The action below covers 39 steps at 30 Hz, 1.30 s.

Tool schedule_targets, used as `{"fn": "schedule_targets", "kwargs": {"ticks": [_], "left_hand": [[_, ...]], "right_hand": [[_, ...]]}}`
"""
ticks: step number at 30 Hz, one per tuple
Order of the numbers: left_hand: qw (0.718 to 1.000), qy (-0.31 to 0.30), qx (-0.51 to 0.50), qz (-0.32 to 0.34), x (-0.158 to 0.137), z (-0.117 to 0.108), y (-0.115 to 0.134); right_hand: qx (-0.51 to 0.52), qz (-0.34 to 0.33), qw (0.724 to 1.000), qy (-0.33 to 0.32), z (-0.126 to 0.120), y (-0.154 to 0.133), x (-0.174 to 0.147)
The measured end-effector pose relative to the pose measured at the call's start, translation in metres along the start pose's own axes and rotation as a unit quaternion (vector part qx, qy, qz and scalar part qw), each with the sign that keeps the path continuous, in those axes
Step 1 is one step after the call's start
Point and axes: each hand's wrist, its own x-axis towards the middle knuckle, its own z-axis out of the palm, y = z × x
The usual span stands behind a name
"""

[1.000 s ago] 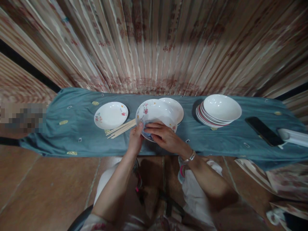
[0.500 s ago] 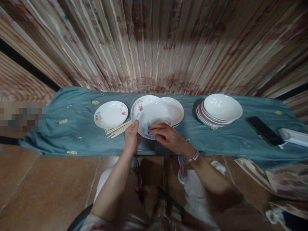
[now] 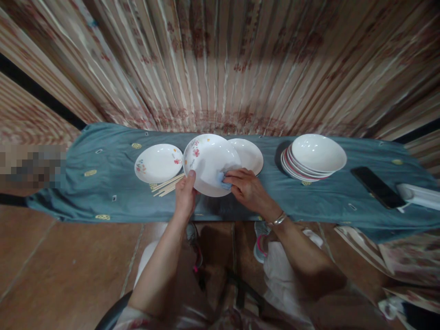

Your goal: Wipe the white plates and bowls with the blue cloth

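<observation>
Head view, single frame, items as I log them from my remote station.

Item 1: left hand (image 3: 185, 197). Closed on the near-left rim of the flowered plate (image 3: 209, 160), thumb lying over the rim's inner face, the other fingers hidden beneath.

Item 2: flowered plate. White, shallow, small red and yellow flower prints on its left inner wall. Held tilted above the teal cloth (image 3: 85, 192), its face turned toward the camera, its far-right edge overlapping the plain plate (image 3: 250, 156) behind it.

Item 3: right hand (image 3: 245, 188). Fingers curled, pressing a small blue rag (image 3: 222, 178) against the lower right of the plate's inner face. A metal bracelet (image 3: 279, 218) sits on the wrist.

Item 4: small flowered dish (image 3: 158, 162). Flat on the cloth, just left of the held plate, apart from it.

Item 5: chopsticks (image 3: 168, 184). A pale bundle lying at a slant by the near edge of the small dish, its right end just beside the left hand.

Item 6: stack of bowls (image 3: 314, 158). White with reddish rims showing on the lower ones, standing well to the right of the plain plate.

Item 7: phone (image 3: 377, 186). Dark, face up, right of the bowl stack.

Item 8: white tray (image 3: 421, 195). At the right edge, touching or just beside the phone; I cannot tell which.

Item 9: patterned curtain (image 3: 220, 64). Hangs behind the full length of the cloth.
</observation>
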Motion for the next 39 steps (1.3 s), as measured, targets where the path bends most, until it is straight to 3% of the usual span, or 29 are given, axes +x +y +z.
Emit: {"fn": "schedule_targets", "kwargs": {"ticks": [12, 18, 24, 39], "left_hand": [[0.999, -0.035, 0.032, -0.012, -0.001, -0.002, -0.009], [0.998, -0.035, 0.050, -0.020, -0.002, 0.000, -0.014], [0.997, -0.045, 0.059, -0.021, -0.002, 0.000, -0.020], [1.000, -0.022, 0.005, -0.022, -0.001, 0.001, -0.019]], "right_hand": [[-0.075, 0.053, 0.996, 0.015, -0.003, 0.005, 0.003], [-0.053, 0.050, 0.997, 0.029, 0.000, 0.008, 0.006], [-0.010, 0.032, 0.999, 0.035, 0.004, 0.008, 0.008], [0.060, -0.065, 0.996, -0.031, 0.002, -0.011, 0.008]]}}
